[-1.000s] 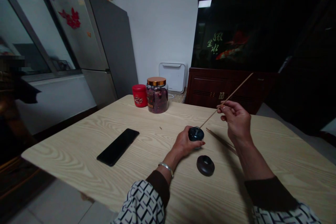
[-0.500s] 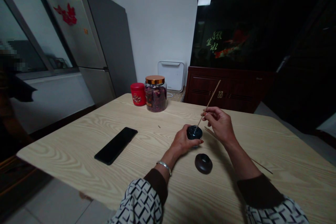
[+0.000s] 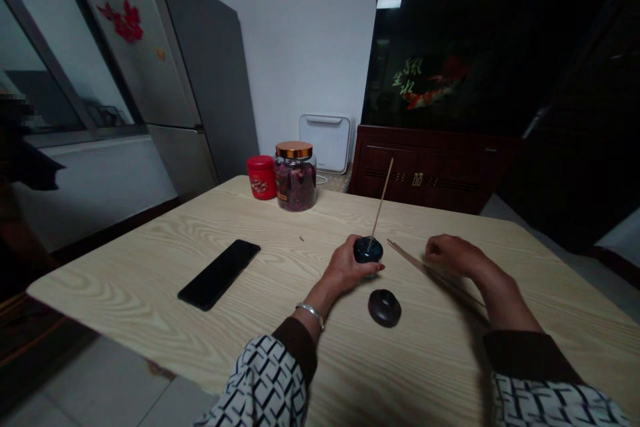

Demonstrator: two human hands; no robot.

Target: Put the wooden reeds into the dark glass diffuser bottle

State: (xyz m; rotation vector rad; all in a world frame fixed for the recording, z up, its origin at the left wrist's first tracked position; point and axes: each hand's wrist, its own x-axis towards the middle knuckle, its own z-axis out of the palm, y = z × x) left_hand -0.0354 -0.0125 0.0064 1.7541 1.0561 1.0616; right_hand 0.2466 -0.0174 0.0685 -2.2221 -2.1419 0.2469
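Note:
My left hand (image 3: 345, 268) is wrapped round a small dark pot (image 3: 369, 250) that stands on the light wooden table (image 3: 260, 320). One thin stick (image 3: 379, 205) stands nearly upright in the pot. My right hand (image 3: 450, 252) rests low on the table to the right, its fingers curled over a few more thin sticks (image 3: 415, 263) that lie flat there. Whether it grips them I cannot make out. A dark round lid (image 3: 385, 307) lies on the table just in front of the pot.
A black phone (image 3: 219, 273) lies on the table to the left. At the far edge stand a red tin (image 3: 261, 177) and a glass jar with a copper lid (image 3: 295, 176). Behind are a grey fridge (image 3: 200, 80), a dark wooden cabinet (image 3: 430, 167) and a fish tank (image 3: 450, 53).
My right hand brought the stick down, stood it in the pot and let go, then dropped to the sticks on the table. My left hand kept its hold on the pot.

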